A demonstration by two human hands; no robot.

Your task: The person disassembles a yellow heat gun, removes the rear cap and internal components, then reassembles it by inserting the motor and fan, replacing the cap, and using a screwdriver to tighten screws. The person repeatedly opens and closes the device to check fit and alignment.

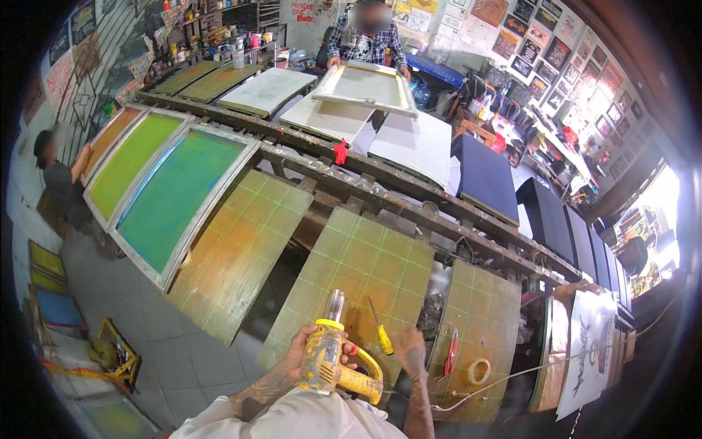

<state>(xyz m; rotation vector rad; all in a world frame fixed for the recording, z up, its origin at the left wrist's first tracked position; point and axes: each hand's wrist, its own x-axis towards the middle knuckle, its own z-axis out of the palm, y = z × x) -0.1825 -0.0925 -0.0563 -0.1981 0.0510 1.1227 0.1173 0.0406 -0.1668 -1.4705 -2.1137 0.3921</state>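
Observation:
A yellow heat gun (319, 360) with a worn, stained body is in my left hand (296, 347), its metal nozzle pointing away from me. The fingers wrap round the body, and the looped yellow handle lies to the right. My right hand (410, 347) is just right of a yellow-handled screwdriver (384, 339). That screwdriver lies on the middle wooden board (351, 263), which is marked with green grid lines. The right fingers are foreshortened and partly hidden, so their grip does not show.
A red cutter (451, 353) and a tape roll (477, 372) lie on the right board (504, 311). A pale cord (556, 361) crosses there. Framed screens (179, 192) stand at left. Across the metal rails (409, 208), a person (369, 40) holds another frame (365, 86); another person (62, 172) is far left.

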